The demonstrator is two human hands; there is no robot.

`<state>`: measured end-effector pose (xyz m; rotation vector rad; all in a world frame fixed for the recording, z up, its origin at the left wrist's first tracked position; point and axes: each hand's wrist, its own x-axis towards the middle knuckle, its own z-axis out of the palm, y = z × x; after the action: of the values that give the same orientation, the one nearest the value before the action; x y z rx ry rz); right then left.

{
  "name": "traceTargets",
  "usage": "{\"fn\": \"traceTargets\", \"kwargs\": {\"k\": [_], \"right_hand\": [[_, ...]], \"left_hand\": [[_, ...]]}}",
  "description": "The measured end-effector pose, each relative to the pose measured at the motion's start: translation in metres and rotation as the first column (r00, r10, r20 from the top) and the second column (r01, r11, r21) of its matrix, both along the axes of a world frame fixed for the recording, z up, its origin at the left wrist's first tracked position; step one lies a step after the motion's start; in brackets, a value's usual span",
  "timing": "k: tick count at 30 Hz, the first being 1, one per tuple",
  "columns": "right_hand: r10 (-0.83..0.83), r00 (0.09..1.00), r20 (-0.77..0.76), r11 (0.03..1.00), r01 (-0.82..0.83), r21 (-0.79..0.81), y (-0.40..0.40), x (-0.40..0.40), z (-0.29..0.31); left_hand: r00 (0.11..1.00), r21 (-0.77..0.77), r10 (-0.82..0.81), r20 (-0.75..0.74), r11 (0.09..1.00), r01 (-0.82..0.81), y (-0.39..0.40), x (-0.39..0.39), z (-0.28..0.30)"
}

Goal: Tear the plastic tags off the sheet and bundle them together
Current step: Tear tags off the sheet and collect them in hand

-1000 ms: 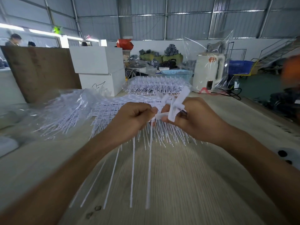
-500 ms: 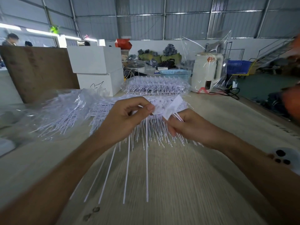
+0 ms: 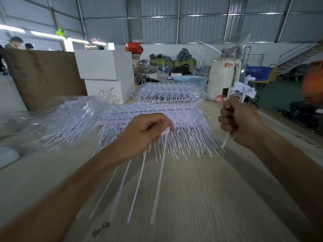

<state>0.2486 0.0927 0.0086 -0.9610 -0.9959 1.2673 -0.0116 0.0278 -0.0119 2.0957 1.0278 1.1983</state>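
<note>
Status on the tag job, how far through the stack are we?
Early. Done: the right hand holds a small bundle of torn tags upright, clear of the sheets. In hand: the left hand pinches a few loose tags whose long tails hang over the table. Left: the flat stack of sheets behind the hands looks full, and more bagged sheets lie beyond.

A pale wood-grain table [image 3: 201, 198] is carrying a stack of white tag sheets [image 3: 157, 117] at its middle, a bagged stack [image 3: 167, 92] nearer the far edge, and a bagged pile of loose strips [image 3: 66, 123] toward the left edge.
</note>
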Motion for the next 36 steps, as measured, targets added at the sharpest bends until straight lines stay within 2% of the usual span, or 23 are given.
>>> {"fn": "traceTargets", "kwargs": {"k": [3, 6, 8, 10, 14, 20, 22, 24, 28, 32, 34, 36], "right_hand": [[0.190, 0.960, 0.206, 0.975, -0.209, 0.073, -0.006, -0.004, -0.002], [0.403, 0.748, 0.527, 0.865, -0.500, 0.049, -0.030, -0.039, -0.011], [0.448, 0.662, 0.602, 0.805, -0.592, 0.052, -0.041, -0.057, -0.017], [0.428, 0.697, 0.576, 0.809, -0.580, 0.101, -0.047, -0.061, -0.018], [0.413, 0.787, 0.458, 0.840, -0.524, 0.142, -0.043, -0.054, -0.013], [0.377, 0.781, 0.497, 0.879, -0.471, 0.073, -0.039, -0.055, -0.026], [0.374, 0.783, 0.497, 0.874, -0.477, 0.093, -0.038, -0.055, -0.027], [0.330, 0.808, 0.488, 0.876, -0.454, 0.160, -0.038, -0.055, -0.026], [0.189, 0.815, 0.547, 0.811, -0.444, 0.381, -0.043, -0.055, -0.020], [-0.024, 0.724, 0.690, 0.691, -0.486, 0.535, -0.046, -0.053, -0.012], [-0.128, 0.669, 0.732, 0.669, -0.486, 0.562, -0.044, -0.051, -0.009], [-0.158, 0.648, 0.745, 0.659, -0.493, 0.568, -0.042, -0.051, -0.010]], "left_hand": [[1.000, -0.062, 0.003, 0.031, 0.998, -0.001, 0.004, -0.005, 0.000], [0.995, -0.093, -0.091, 0.030, 0.991, 0.093, 0.003, -0.003, -0.001], [0.985, -0.065, -0.156, 0.074, 0.985, 0.161, 0.002, -0.002, -0.002], [0.993, -0.010, -0.108, 0.047, 0.994, 0.109, 0.004, -0.002, -0.003], [0.992, 0.063, 0.127, -0.014, 0.990, -0.126, 0.008, -0.005, -0.004], [0.993, 0.121, 0.096, -0.066, 0.989, -0.088, 0.008, -0.002, -0.006], [0.992, 0.133, 0.106, -0.072, 0.987, -0.095, 0.006, -0.001, -0.005], [0.993, 0.094, 0.115, -0.035, 0.989, -0.111, 0.006, -0.001, -0.004], [0.980, -0.079, 0.064, 0.190, 0.996, -0.049, 0.004, -0.001, 0.000], [0.935, -0.223, -0.069, 0.347, 0.963, 0.153, 0.004, -0.006, -0.001], [0.933, -0.282, -0.119, 0.340, 0.933, 0.222, 0.004, -0.007, -0.002], [0.939, -0.293, -0.146, 0.313, 0.925, 0.241, 0.004, -0.008, -0.004]]}}
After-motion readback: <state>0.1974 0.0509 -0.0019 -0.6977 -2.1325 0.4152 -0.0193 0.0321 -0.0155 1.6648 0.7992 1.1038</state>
